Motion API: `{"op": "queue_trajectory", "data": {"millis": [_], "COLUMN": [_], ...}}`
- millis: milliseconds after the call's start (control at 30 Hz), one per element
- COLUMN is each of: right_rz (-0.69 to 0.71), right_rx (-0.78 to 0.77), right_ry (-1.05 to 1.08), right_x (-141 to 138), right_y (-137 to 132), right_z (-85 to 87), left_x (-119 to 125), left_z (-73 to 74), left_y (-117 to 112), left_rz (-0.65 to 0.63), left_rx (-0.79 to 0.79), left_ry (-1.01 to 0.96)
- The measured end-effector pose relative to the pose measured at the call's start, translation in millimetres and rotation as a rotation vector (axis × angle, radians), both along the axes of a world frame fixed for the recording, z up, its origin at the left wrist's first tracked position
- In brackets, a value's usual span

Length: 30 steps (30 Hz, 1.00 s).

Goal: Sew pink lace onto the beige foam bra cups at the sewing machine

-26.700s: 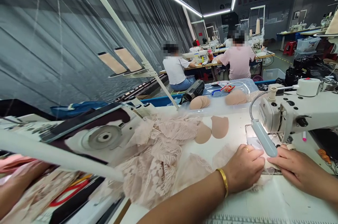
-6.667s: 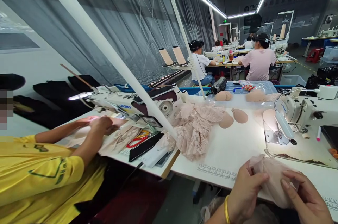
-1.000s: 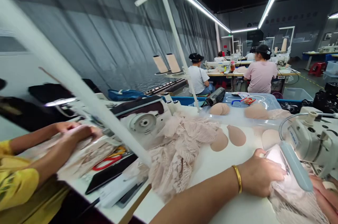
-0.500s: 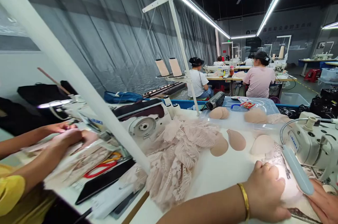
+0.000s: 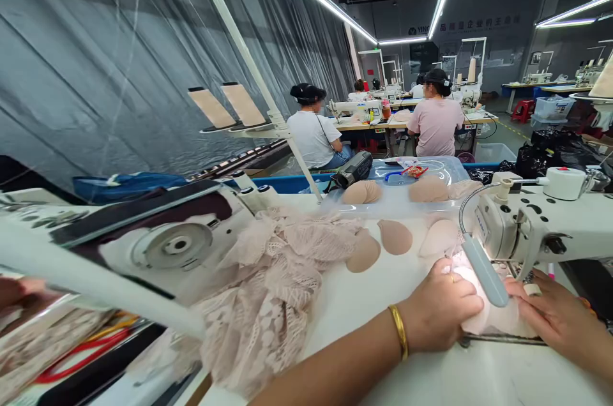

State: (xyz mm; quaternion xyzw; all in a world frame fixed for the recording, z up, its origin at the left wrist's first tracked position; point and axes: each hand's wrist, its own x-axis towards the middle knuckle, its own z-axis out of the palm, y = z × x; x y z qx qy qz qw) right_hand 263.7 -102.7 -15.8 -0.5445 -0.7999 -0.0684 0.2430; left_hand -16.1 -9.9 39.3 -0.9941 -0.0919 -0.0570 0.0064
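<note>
Under the lit head of a sewing machine [image 5: 507, 221] lies a pale pink bra cup [image 5: 476, 316], with patterned lace at its far side. My left hand [image 5: 443, 307], a gold bangle on its wrist, is closed on the cup's left edge with curled fingers. On the cup's right side is my right hand [image 5: 558, 313], thumb and fingers gripping near the needle area; a pale band wraps one finger. The grey lamp [image 5: 486, 272] hides part of the cup between the hands. Loose beige cups [image 5: 395, 237] lie beyond my left hand.
A heap of beige lace [image 5: 282, 285] covers the table's left side. Behind stand a clear plastic tray [image 5: 390, 211] with stacked cups and a thread stand [image 5: 253, 67] with two cones. Red-handled scissors [image 5: 83, 355] lie far left. Two people [image 5: 313, 131] sit ahead.
The view has swung right, so the machine and both hands sit further left. My right hand now shows more fully on the cup. The neighbour's yellow sleeve has left the view.
</note>
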Motion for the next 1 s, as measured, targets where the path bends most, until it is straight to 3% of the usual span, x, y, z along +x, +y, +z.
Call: {"op": "queue_trajectory", "data": {"millis": [200, 300, 567, 1000], "right_rz": [0.106, 0.053, -0.011, 0.03], "right_rx": [-0.172, -0.131, -0.022, -0.003], "right_ry": [0.002, -0.059, -0.123, -0.112], "right_x": [-19, -20, -12, -17], "right_y": [1, 5, 7, 10], "right_z": [16.6, 17.1, -1.6, 2.9], "left_x": [-1, -2, -1, 0], "left_z": [-12.4, -13.5, -6.4, 2.3], "left_y": [10, 15, 25, 28], "left_rz": [-0.031, -0.047, -0.062, -0.038], "left_rx": [-0.008, -0.063, -0.115, -0.164], "left_ry": [-0.059, -0.073, -0.053, -0.036]}}
